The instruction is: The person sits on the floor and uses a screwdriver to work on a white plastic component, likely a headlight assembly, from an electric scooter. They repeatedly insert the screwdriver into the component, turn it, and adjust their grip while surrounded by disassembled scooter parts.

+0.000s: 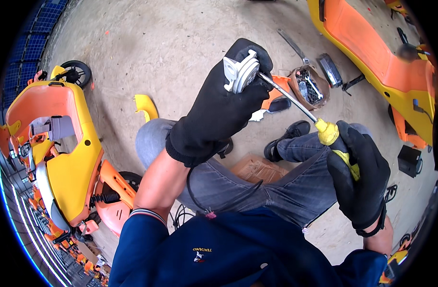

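Toward the floor's [171, 38] left edge stood a yellow-and-orange scooter [68, 184], then a curved yellow panel [146, 106]. The grip of the gloved left hand [219, 100] was closed on a white plastic part [240, 74], raised above the floor, its back hidden. A screwdriver [295, 103] ran toward it, tip unseen. The gloved right hand [360, 167] wrapped the handle [328, 133], obscuring much of it. A second scooter [386, 62] was cut off, upper right.

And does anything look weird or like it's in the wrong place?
Yes, maybe the curved yellow piece: it lies loose on the floor past the person's left knee, though its colour matches the yellow vehicle body at left.
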The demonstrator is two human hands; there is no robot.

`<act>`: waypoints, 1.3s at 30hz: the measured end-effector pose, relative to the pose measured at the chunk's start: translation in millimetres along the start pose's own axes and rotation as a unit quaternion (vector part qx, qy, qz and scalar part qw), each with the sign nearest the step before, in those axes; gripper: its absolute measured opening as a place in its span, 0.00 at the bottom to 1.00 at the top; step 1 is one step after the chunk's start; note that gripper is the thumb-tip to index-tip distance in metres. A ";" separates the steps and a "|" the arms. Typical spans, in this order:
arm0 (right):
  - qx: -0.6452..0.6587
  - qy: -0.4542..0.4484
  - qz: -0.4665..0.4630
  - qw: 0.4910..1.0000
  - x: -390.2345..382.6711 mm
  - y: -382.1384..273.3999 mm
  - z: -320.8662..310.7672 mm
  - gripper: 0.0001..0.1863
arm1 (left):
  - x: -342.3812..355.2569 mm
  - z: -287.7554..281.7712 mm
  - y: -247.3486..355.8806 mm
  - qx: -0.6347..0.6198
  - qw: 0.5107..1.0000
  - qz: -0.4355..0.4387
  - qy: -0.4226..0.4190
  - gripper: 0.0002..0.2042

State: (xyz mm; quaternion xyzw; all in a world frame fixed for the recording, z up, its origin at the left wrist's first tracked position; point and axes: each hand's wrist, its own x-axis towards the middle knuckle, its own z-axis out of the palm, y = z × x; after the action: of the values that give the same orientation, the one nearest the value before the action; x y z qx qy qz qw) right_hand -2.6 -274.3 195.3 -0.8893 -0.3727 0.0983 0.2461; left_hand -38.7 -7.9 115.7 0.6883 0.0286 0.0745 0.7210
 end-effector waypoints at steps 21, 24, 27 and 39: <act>-0.107 0.052 -0.056 0.991 -3.1 15.9 5.0 0.24 | 1.7 2.9 -4.4 -0.035 0.999 -0.028 0.000 0.10; -0.154 0.042 -0.038 0.987 -7.1 9.7 7.6 0.22 | 1.3 3.5 -7.1 -0.050 0.999 -0.021 0.000 0.10; -0.149 0.040 -0.047 0.987 -7.5 11.3 10.3 0.21 | -0.8 4.0 -4.3 -0.045 0.999 -0.014 0.004 0.11; 0.407 -0.156 0.269 0.859 8.7 28.5 -3.0 0.15 | -2.8 -1.9 4.9 0.035 0.999 0.003 -0.024 0.10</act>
State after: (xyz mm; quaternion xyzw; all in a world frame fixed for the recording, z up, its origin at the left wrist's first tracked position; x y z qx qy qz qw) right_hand 22.1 -286.4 183.3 -0.7485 -0.0791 0.4409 0.4890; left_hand -42.1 -6.2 120.3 0.7148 0.0114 0.0594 0.6968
